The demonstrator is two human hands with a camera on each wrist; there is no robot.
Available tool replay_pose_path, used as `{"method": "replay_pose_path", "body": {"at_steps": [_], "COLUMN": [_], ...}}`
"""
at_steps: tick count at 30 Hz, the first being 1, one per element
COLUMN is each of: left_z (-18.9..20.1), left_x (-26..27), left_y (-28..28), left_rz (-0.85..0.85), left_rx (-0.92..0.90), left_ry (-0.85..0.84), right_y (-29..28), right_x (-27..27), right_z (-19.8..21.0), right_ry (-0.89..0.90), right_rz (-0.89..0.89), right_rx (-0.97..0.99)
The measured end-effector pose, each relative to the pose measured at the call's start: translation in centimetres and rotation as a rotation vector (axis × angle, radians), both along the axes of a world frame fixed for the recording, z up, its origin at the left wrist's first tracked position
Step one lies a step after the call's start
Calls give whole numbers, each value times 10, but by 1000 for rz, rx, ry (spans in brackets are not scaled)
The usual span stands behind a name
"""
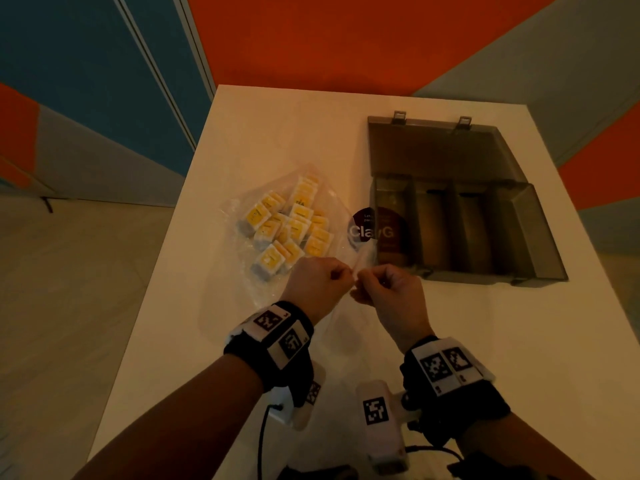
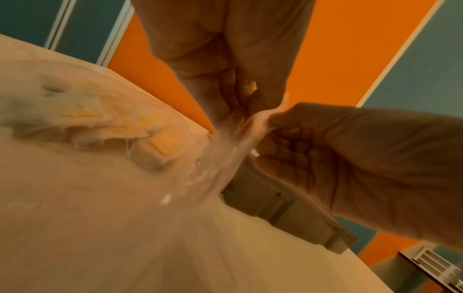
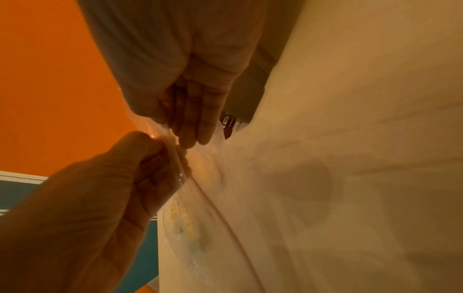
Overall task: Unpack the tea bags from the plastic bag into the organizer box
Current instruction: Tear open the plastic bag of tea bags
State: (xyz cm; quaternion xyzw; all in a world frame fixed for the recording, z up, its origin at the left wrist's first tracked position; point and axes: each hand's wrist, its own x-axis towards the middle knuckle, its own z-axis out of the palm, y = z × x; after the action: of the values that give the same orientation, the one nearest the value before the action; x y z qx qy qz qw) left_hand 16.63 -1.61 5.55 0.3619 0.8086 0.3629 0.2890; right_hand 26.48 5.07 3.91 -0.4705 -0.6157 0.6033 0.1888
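Note:
A clear plastic bag [image 1: 242, 282] lies on the white table [image 1: 485, 341], with several yellow tea bags [image 1: 291, 226] heaped inside it. A dark round sticker [image 1: 363, 230] sits on its right side. My left hand [image 1: 341, 273] and right hand [image 1: 367, 277] meet over the bag's near right corner. Each pinches the bag's top edge [image 2: 253, 123] between thumb and curled fingers, lifting the film there. To the right the dark translucent organizer box [image 1: 530, 233] stands open, lid [image 1: 436, 150] laid back. Nothing shows in its compartments.
The table's left edge runs close to the bag, with floor [image 1: 69, 289] beyond it. Orange, blue and grey wall panels [image 1: 346, 39] stand behind the table. Bare tabletop lies in front of the box and around my wrists.

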Motion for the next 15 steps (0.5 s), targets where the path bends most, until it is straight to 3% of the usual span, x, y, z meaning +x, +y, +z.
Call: {"method": "replay_pose_path", "body": {"at_steps": [4,7,10,15], "left_z": [1,3,7,3], "left_x": [-18,-20,-7,-3], "left_y": [-1,1,6,5], "left_rz": [122,119,119,85], "left_rx": [-16,-47,-20,27], "left_ry": [23,-18,-142,-164], "right_y": [10,13,3,-7], "right_x": [11,16,9,6], "right_z": [-4,-2,4,7], "right_ry": [-69,-96,-63,-138], "right_rz": [-99,-66,-10,167], "right_rx": [39,60,-74,-251]}}
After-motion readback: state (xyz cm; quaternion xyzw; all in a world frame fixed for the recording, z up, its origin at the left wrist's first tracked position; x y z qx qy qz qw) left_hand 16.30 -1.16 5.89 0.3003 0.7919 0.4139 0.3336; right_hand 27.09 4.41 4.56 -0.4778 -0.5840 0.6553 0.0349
